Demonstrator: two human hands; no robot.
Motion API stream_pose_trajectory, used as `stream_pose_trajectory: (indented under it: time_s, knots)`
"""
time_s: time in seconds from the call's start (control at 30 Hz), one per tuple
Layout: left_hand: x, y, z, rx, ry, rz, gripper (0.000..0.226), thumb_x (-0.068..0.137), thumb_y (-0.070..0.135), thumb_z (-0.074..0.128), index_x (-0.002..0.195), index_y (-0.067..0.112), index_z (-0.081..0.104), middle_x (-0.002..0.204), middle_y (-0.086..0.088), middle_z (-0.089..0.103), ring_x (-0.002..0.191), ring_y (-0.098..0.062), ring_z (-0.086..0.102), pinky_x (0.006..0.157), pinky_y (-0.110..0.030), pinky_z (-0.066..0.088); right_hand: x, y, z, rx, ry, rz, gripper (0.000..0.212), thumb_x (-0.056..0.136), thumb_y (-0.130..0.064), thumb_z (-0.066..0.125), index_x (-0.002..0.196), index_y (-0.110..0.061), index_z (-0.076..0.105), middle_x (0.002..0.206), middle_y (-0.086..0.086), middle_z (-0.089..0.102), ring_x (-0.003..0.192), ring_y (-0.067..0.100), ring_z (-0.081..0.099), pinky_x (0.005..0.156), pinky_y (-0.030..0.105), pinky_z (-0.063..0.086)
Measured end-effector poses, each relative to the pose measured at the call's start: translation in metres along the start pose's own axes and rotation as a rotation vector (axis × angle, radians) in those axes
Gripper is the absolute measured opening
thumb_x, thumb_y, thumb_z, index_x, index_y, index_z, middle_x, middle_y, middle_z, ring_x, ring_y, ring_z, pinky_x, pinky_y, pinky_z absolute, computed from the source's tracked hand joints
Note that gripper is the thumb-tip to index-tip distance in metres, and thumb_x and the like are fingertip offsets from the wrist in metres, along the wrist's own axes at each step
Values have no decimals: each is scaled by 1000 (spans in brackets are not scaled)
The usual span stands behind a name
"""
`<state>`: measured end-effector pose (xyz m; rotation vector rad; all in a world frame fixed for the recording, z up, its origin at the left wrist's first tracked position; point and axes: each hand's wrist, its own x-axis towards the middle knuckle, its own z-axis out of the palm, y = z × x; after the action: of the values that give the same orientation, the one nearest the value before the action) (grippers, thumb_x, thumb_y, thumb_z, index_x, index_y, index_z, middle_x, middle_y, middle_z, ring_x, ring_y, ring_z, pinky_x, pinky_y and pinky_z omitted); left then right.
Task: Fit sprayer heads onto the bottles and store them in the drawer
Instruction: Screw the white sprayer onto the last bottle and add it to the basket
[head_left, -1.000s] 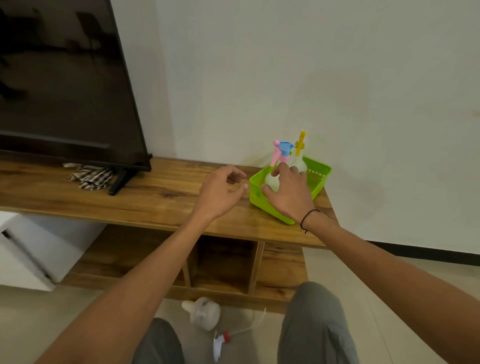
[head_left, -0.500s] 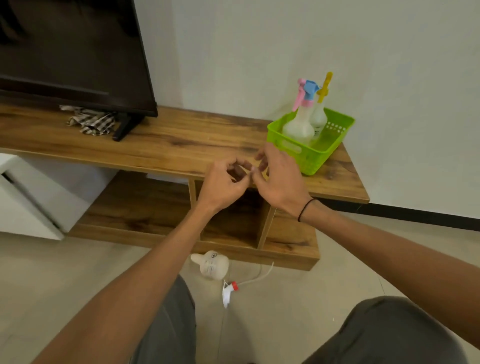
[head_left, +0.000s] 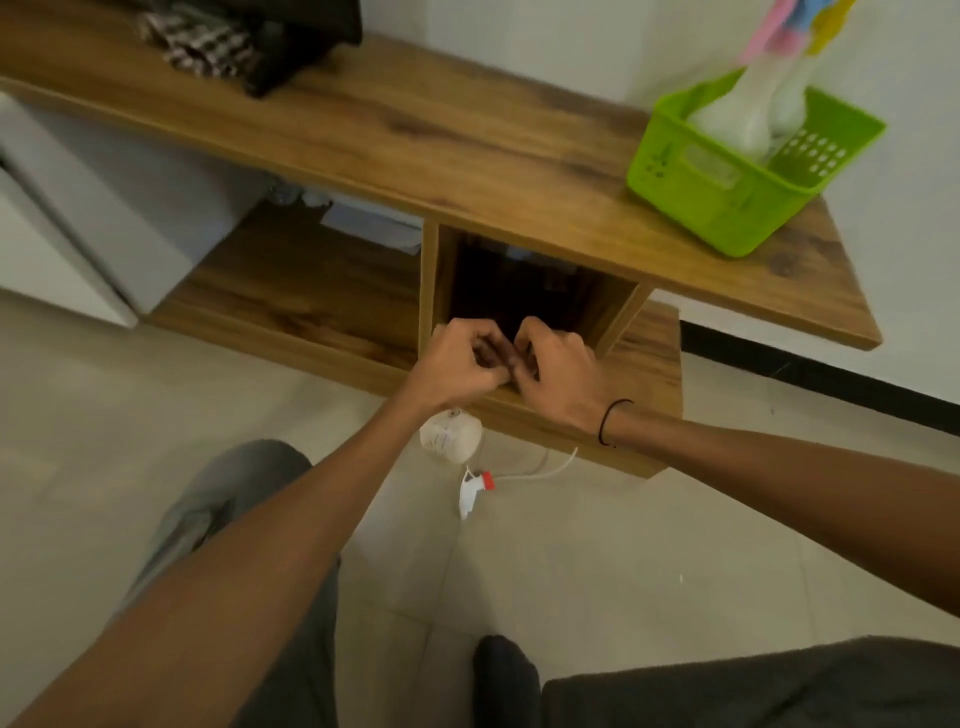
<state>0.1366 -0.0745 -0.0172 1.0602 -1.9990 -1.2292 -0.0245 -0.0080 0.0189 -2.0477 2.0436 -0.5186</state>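
Though curled almost shut and meeting tip to tip, fingers (head_left: 483, 349) of the left hand (head_left: 457, 364) and right hand (head_left: 558, 374) with nothing visibly in them; too blurred between the knuckles to tell for certain. Poised just before the dark cubby (head_left: 519, 296) of the wooden stand, over its lower front edge. Directly beneath the left wrist, on the floor (head_left: 649, 561), lying on its side: the white bottle (head_left: 451, 435), clear of both hands, untouched. Just beside it, nearer the knees, the loose sprayer head (head_left: 474, 493) with its red collar, thin dip tube (head_left: 550, 464) curving away to the right. Probably light, empty-looking plastic, a little squashy at the belly and prone to rolling; best taken round the body with one hand, neck up. Head small and rigid; best pinched at the collar, tube fed in first, since bendy and easily kinked. Farther out, on the tabletop (head_left: 467, 130), a green basket (head_left: 717, 202) with already-fitted bottles (head_left: 737, 111) standing in it.
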Motion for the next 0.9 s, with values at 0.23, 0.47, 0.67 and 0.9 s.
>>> stream_pose_trajectory:
  time_s: [0.23,0.47,0.67,0.9]
  knots:
    - [-9,-76,19,-87,102,-380,23,75,-3,76,85,18,79,75,-2,77,75,-26,78,74,-44,69,-7,28,76,-24,-250,-29,20,95,-28,65,107,-18,54,84,-2,60,76,26,64,61,36,52]
    - [-16,-138,24,-108,358,-698,24,92,30,71,94,8,79,70,-4,79,62,-17,78,61,-32,67,-11,51,140,-88,-468,-89,37,90,-20,70,125,-11,61,117,14,70,102,34,68,73,38,55]
    - [-11,-162,43,23,312,-941,75,87,76,60,122,10,62,99,-10,76,69,-25,79,71,-39,69,-24,70,185,-244,-650,-166,28,91,-11,65,119,-10,62,119,15,65,109,36,63,71,38,53]
    - [-6,-175,64,-166,272,-1062,95,74,80,75,137,13,48,98,-4,61,83,-23,70,69,-38,69,-39,85,216,-286,-628,-192,42,92,-14,67,131,-11,53,131,15,52,116,35,54,73,37,43]
